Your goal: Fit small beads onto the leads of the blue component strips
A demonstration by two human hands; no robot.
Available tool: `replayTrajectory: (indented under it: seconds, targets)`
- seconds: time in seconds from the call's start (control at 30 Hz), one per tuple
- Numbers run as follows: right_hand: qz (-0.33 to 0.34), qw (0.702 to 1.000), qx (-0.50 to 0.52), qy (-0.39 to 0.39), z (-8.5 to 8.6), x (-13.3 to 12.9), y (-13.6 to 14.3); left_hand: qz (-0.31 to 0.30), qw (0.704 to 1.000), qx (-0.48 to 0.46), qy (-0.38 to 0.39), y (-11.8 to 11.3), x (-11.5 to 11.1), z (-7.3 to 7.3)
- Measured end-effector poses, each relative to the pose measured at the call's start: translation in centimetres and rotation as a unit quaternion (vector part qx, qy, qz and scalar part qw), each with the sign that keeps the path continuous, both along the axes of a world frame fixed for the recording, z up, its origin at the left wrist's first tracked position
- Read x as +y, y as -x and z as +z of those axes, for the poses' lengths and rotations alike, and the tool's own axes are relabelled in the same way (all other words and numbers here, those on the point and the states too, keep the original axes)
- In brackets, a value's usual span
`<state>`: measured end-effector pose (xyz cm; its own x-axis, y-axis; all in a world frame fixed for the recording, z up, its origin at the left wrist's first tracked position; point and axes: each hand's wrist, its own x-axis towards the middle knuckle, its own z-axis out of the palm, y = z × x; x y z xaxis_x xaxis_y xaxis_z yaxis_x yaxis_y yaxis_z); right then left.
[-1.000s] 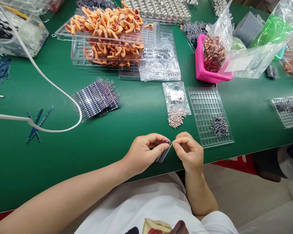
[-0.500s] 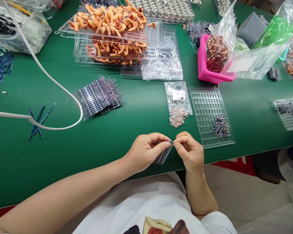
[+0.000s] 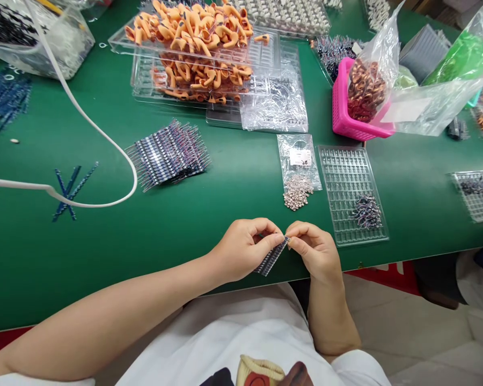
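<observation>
My left hand (image 3: pixel 241 251) grips a dark strip of small circuit boards (image 3: pixel 272 259) between thumb and fingers, near the table's front edge. The strip slants down toward me and is partly hidden by that hand. At its upper right end, my right hand (image 3: pixel 317 251) is closed in a pinch, fingertips against the strip's corner; what lies between them is too small to tell. Beyond the hands lies a pile of small round silvery parts (image 3: pixel 295 199), spilling from a labelled clear bag (image 3: pixel 300 142). Right of it, a clear plastic tray (image 3: pixel 338 177) holds a clump of small wired parts (image 3: pixel 367 211).
Stacked wired board strips (image 3: pixel 169 153) lie to the left, beside a looping white cable (image 3: pixel 90 128) and loose blue strips (image 3: pixel 67 188). Farther back are stacked trays of orange earphone shells (image 3: pixel 201 32) and a pink basket (image 3: pixel 342 115) holding bagged copper-coloured parts.
The view has shifted slightly, moving the table's contents a little to the right. Both hands stay together at the strip's end, with only a slight shift of the fingers.
</observation>
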<state>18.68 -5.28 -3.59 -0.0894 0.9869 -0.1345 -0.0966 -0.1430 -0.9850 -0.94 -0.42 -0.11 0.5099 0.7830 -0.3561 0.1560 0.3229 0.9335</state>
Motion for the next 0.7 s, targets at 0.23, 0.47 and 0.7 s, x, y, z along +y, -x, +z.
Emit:
replayTrajectory:
  seconds: [0.23,0.47,0.7]
  targets:
    - [0.011,0.998,0.006,0.057,0.02,-0.15,-0.41,-0.017,1.0,-0.017,0.003,-0.07,0.15,0.28]
    - [0.027,0.998,0.006,0.064,0.34,0.2,-0.4,-0.02,0.999,-0.031,0.012,-0.15,0.14,0.17]
    - [0.032,0.997,-0.003,0.067,0.5,0.33,-0.38,-0.022,0.999,-0.028,0.014,-0.17,0.13,0.19]
